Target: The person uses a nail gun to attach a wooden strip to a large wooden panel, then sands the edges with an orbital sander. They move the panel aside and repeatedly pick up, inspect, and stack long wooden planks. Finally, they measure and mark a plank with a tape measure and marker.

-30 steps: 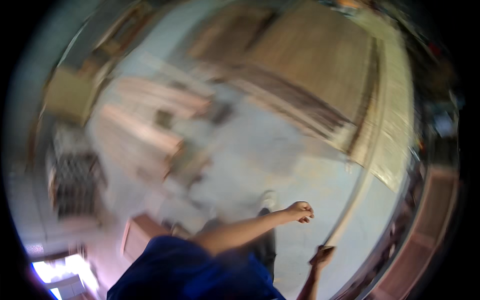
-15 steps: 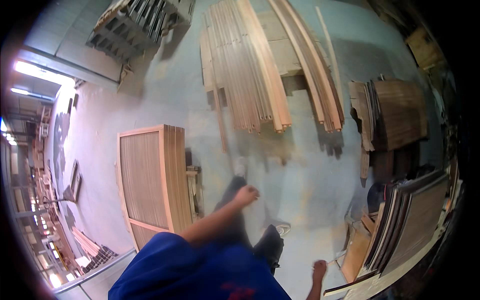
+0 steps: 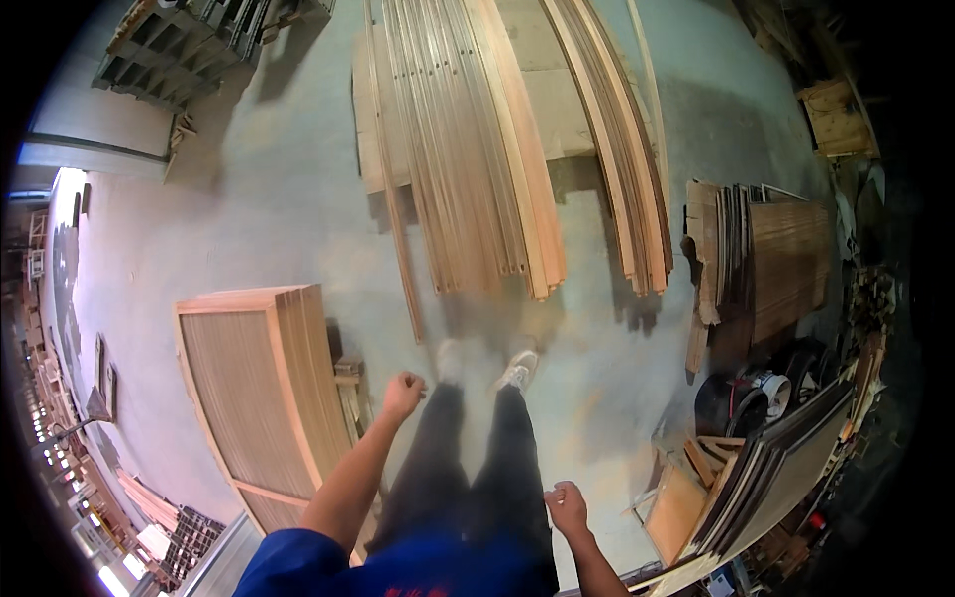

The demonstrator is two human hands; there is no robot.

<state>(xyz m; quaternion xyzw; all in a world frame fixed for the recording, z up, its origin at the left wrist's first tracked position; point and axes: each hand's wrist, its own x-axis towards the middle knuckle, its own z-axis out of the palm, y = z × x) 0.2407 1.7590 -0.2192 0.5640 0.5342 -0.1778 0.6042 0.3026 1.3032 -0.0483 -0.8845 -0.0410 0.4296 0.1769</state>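
My left hand hangs beside my left leg with its fingers curled in, and nothing shows in it. It is nearest to the stack of framed wooden panels standing at my left, but does not touch it. Low beside my right thigh is my right hand, also loosely closed and with nothing visible in it. Ahead of my feet lies a wide row of long wooden strips, side by side. A narrower bundle of long strips lies to the right of it.
Dark boards lean at the lower right, near a round black-and-white object. Brown panels stand farther along the right side. A grey slatted stack is at the far left. A thin strip juts toward my feet.
My left hand has swung left and back toward my body. My right hand has come forward and inward. My right foot has stepped ahead, and the strips and panels appear closer.
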